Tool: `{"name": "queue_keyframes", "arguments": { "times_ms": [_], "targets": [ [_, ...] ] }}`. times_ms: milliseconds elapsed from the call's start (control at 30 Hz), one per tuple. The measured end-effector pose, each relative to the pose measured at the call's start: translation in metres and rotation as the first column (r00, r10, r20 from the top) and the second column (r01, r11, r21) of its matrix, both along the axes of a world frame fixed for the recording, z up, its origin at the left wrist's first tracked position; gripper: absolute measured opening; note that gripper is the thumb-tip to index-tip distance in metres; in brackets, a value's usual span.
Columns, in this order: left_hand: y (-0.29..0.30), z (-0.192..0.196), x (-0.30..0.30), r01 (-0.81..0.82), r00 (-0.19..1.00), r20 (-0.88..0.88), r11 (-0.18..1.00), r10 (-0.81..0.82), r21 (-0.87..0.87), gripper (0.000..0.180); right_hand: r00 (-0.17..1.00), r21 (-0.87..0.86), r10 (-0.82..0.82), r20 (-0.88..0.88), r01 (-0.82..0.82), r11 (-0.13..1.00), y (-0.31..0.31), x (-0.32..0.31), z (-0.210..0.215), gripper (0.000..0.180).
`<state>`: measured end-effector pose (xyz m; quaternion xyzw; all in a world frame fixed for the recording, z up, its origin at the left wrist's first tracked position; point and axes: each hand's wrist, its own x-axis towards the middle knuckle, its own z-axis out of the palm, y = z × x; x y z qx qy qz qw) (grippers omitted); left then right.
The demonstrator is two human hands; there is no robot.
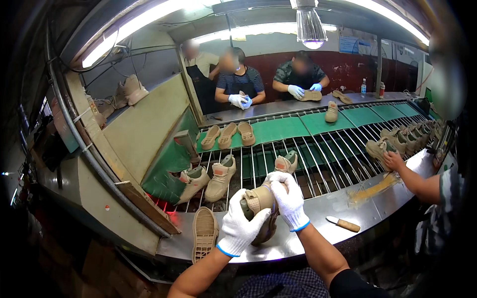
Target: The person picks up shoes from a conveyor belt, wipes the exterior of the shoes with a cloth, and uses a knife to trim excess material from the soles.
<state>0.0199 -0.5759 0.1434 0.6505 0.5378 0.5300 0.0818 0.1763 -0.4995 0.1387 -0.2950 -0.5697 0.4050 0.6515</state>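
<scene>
A tan shoe (260, 198), with a dark green piece showing in its opening, is held over the metal bench edge between my two white-gloved hands. My left hand (243, 223) is closed round its near left end. From the right, my right hand (287, 198) grips the far end, its fingers wrapped over the upper. Much of the shoe's side is hidden by the gloves. A tan sole (204, 232) lies tread up on the bench beside my left hand. Right of my right forearm lies a short knife (344, 224) with a wooden handle.
Beyond the bench runs a conveyor of metal rods (323, 169) carrying tan shoes (220, 178) and green mats with soles (227, 135). Co-workers in gloves (295, 92) stand across it. At right, another person's bare hand (393, 161) holds a shoe by a row of shoes.
</scene>
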Motion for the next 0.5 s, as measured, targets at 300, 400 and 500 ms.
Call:
{"name": "queue_keyframes", "arguments": {
  "times_ms": [300, 400, 500],
  "targets": [
    [-0.020, -0.001, -0.045, 0.548, 0.824, 0.207, 0.834, -0.527, -0.061, 0.087, 0.856, 0.451, 0.056, 0.515, -0.326, 0.831, -0.037, 0.056, -0.002, 0.091],
    [-0.033, 0.008, -0.051, 0.561, 0.822, 0.218, 0.815, -0.527, -0.145, 0.087, 0.874, 0.471, 0.034, 0.485, -0.294, 0.832, -0.052, 0.049, 0.007, 0.082],
    [-0.053, -0.003, -0.043, 0.477, 0.876, 0.042, 0.876, -0.480, 0.065, 0.089, 0.927, 0.478, -0.008, 0.374, -0.185, 0.859, -0.085, 0.036, 0.004, 0.071]
  ]
}}
